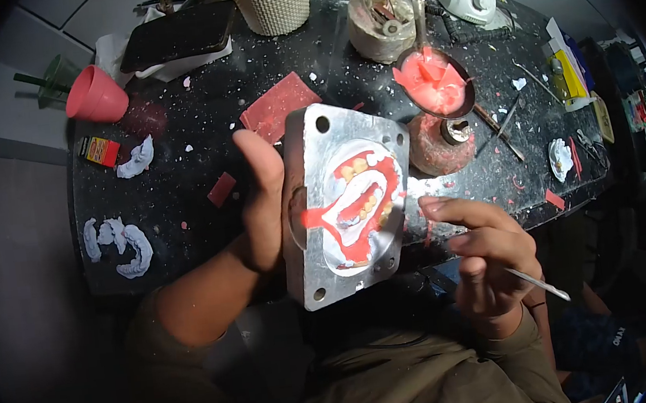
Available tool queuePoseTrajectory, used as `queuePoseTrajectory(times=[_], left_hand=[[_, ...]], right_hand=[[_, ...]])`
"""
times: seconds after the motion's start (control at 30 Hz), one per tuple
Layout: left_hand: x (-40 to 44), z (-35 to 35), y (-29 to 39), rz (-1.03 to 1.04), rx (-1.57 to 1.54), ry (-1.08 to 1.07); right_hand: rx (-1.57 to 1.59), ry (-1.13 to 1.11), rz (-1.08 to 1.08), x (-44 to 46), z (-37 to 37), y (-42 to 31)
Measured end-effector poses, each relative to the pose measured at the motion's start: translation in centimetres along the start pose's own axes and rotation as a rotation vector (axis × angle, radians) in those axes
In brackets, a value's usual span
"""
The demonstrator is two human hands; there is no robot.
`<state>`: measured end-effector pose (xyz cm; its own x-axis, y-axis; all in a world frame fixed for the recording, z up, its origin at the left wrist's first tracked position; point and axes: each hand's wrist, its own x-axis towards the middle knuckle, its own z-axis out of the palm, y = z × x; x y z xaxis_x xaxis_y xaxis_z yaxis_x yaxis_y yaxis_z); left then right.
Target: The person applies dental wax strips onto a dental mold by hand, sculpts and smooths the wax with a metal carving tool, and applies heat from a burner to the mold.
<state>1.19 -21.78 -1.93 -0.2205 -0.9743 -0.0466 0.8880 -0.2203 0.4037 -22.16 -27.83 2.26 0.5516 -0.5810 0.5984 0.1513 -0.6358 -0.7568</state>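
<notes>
My left hand (264, 200) grips a metal dental flask (358, 124) from its left side, thumb up along the edge, tilted with its inner face toward me. Set in the flask's white plaster are pink-red wax (331, 244) and several yellowish teeth (353, 169). A red strip of wax runs out to the flask's left rim. To the right, my right hand (494, 254) has its fingers curled around a thin metal carving tool (540, 285), whose end points down and right. Its fingertips are near the flask's right edge; I cannot tell whether they touch.
Behind the flask lies a pink wax sheet (279, 104). A pan (473, 99) of pink wax stands over a burner (444, 153) at right. White plaster pieces (135, 253) lie left, near a pink cup (97, 95). A tub (380, 30) and woven basket (273, 6) stand behind.
</notes>
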Motion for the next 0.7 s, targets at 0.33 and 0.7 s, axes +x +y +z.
queuePoseTrajectory(times=[0.33,0.7], left_hand=[[-0.7,-1.2,-0.8,0.097,-0.07,-0.135],[-0.6,-1.1,-0.9,0.126,-0.122,-0.145]], right_hand=[[-0.131,-0.111,0.018,-0.1,1.6,0.0],[-0.138,-0.177,0.029,-0.1,1.6,-0.3]])
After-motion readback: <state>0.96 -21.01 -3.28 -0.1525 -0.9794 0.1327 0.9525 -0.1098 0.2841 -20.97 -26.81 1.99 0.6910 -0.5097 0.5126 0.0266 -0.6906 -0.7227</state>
